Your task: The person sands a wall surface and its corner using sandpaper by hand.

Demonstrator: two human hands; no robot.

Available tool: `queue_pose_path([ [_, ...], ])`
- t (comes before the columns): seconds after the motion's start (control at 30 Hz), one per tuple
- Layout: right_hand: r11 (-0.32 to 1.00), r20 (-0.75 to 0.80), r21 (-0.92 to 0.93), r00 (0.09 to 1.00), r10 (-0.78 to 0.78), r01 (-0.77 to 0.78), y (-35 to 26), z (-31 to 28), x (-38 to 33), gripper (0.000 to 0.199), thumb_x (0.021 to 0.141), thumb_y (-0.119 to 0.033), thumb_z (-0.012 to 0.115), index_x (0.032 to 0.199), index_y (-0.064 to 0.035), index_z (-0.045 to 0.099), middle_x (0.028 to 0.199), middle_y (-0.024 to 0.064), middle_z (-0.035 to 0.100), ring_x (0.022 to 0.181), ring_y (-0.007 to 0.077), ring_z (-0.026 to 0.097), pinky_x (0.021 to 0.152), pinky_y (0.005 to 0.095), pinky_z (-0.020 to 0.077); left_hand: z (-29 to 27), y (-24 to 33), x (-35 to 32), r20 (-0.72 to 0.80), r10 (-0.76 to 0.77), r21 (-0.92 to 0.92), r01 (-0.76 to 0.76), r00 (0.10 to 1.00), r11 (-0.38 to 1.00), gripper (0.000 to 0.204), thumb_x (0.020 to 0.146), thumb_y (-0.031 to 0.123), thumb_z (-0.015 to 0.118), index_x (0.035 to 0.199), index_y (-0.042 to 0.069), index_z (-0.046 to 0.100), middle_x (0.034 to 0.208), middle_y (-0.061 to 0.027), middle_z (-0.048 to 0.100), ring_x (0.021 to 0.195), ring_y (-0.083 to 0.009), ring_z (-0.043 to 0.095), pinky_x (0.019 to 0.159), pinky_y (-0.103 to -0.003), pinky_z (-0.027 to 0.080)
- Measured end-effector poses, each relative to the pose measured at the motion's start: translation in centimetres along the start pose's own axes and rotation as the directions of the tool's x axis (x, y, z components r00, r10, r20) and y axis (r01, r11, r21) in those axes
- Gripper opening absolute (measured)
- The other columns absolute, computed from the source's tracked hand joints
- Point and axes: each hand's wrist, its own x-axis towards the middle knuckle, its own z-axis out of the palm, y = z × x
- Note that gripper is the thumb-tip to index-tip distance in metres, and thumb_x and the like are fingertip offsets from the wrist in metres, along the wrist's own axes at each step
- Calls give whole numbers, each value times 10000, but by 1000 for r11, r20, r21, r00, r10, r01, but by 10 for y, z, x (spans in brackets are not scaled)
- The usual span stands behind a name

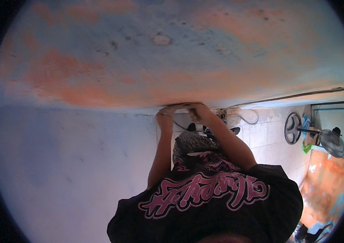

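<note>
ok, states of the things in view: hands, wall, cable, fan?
Left hand: raised to the wall, fingers bent; grip unclear
Right hand: at the wall, close beside the left; grip unclear
Wall: paint patchy, orange and blue
Cable: runs along the wall
Fan: standing upright; can't tell if spinning

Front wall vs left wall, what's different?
Colour: the front wall is patchy orange and grey-blue; the left wall is pale lilac-blue, fairly even.
Marks: the front wall has dark spots and a pale patch; the left wall shows only faint smudges.
Shared: bluish tones.
</note>
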Motion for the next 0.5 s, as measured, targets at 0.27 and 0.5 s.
queue_pose_path([
  [0.27, 965, 96, 208, 985, 144, -162, 7, 43, 10, 172, 782, -168, 459, 631, -91, 427, 508, -17, 362, 393, 86, 305, 352, 210, 241, -24, -18, 26, -67, -459, -343, 412, 886, 844, 186, 729, 171, 527, 713, -14, 537, 633, -54, 510, 542, -154, 448, 500, -299, 349],
  [0.5, 986, 0, 165, 1000, 17, -17, -4, 9, -12, 188, 816, -208, 426, 652, -119, 404, 507, -37, 327, 411, 67, 295, 354, 200, 232, -3, -12, 12, -110, -431, -161, 412, 896, 897, 160, 714, 193, 563, 674, 47, 512, 594, -33, 472, 529, -120, 444, 468, -286, 348],
])
